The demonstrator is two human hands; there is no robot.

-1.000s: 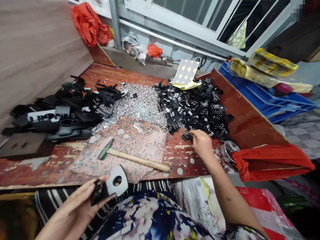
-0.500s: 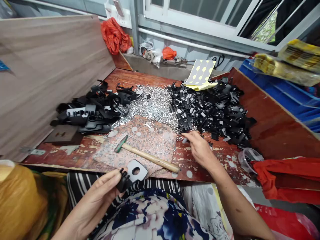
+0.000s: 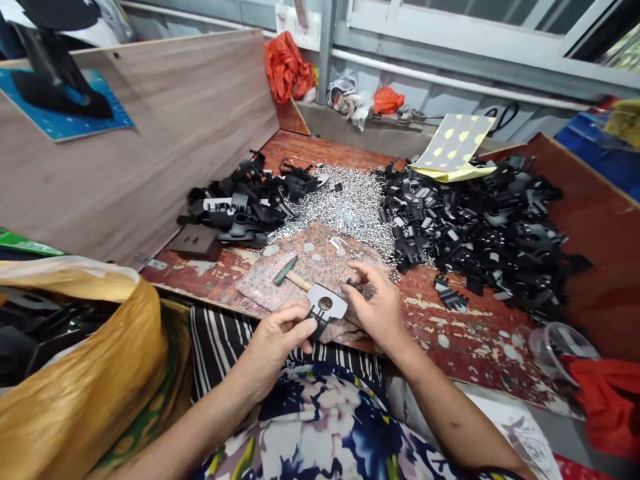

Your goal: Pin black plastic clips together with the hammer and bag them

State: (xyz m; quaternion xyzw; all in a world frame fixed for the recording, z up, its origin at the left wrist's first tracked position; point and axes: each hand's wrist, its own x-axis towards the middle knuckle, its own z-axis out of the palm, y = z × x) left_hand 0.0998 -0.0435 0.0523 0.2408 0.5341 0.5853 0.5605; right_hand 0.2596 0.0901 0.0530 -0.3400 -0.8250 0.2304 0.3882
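Observation:
My left hand [image 3: 283,337] grips a grey and black plastic part [image 3: 334,304] with a round hole in it, near the table's front edge. Just right of that part is my right hand [image 3: 377,303], thumb and forefinger curved towards each other around something small and dark, too small to make out. Beneath the held part lies a hammer [image 3: 286,271] with a green head and wooden handle, on a speckled stone slab [image 3: 260,280]. Its handle is partly covered by the part.
Black parts form a left pile [image 3: 245,207] and a right pile [image 3: 465,227], with small metal pins [image 3: 350,200] between. A yellow-backed sticker sheet [image 3: 453,147] rests on the right pile. A brown block [image 3: 196,241] sits left, a clear tub [image 3: 563,347] right.
The view has turned left. My right hand has moved from the edge of the right pile to beside the held part. My left hand has brought that part over the hammer's handle.

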